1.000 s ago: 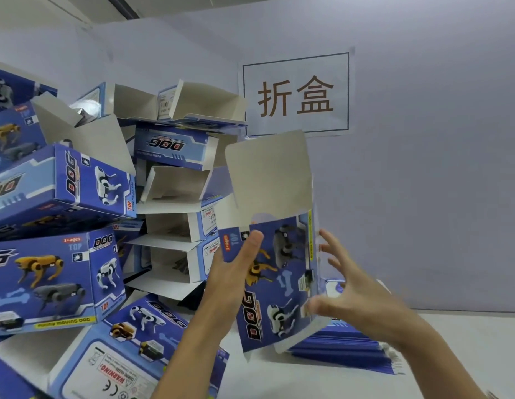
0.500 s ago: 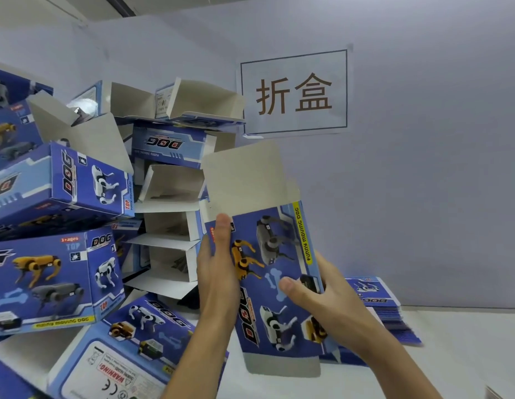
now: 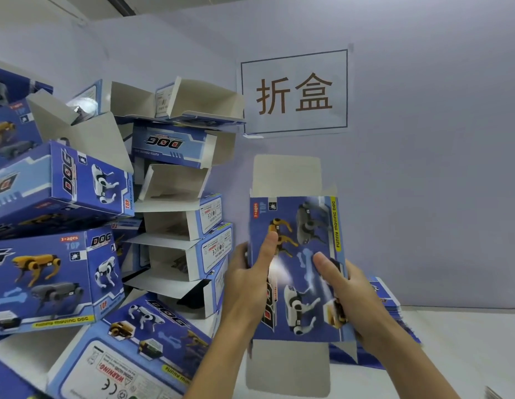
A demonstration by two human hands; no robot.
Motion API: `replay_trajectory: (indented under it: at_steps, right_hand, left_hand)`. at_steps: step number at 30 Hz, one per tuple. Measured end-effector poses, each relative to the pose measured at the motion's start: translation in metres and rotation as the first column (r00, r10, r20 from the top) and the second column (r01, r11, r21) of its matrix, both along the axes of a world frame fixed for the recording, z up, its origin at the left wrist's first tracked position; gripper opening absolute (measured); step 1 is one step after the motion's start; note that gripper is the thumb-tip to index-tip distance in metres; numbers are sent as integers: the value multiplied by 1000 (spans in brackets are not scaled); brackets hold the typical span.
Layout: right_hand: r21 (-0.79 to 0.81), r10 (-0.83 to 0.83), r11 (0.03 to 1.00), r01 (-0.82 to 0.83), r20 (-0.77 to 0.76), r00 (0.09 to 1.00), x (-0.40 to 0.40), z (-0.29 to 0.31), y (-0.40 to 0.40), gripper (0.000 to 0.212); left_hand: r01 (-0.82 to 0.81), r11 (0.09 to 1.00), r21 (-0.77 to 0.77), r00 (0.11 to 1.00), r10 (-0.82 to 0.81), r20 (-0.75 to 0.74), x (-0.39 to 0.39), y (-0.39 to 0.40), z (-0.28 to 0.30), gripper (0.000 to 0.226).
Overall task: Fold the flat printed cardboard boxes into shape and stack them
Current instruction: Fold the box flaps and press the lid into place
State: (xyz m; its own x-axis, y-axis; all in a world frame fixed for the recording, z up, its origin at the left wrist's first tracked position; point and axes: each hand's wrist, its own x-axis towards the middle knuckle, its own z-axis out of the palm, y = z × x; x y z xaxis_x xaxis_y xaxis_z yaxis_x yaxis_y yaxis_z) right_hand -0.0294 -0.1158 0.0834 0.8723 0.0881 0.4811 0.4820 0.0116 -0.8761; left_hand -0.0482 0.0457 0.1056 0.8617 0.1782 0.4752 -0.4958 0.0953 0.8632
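Pile of folded boxes fills the left, leaning, unchanged. White tabletop at right carries the flat stack, now half hidden behind the right forearm. Held box has turned square to the camera, printed face front, top and bottom flaps hanging open; earlier it was skewed and held looser. Left hand grips its left edge, thumb on front. Right hand grips the right edge. Probably set to pop it open.
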Motion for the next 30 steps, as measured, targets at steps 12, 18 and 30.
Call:
replay_trajectory:
  at_steps: [12,18,30]
  right_hand:
    - [-4,75,997,-75,-30,997,-2,4,-1,101]
    - [47,-128,991,122,149,981,2,6,-2,67]
    - [58,-183,982,179,91,979,1,5,-7,81]
  left_hand:
    - [14,1000,7,1000,-14,19,4,5,-3,64]
    - [25,999,43,997,-28,71,1,-7,-6,51]
    - [255,966,45,967,-254,-24,5,-3,-7,32]
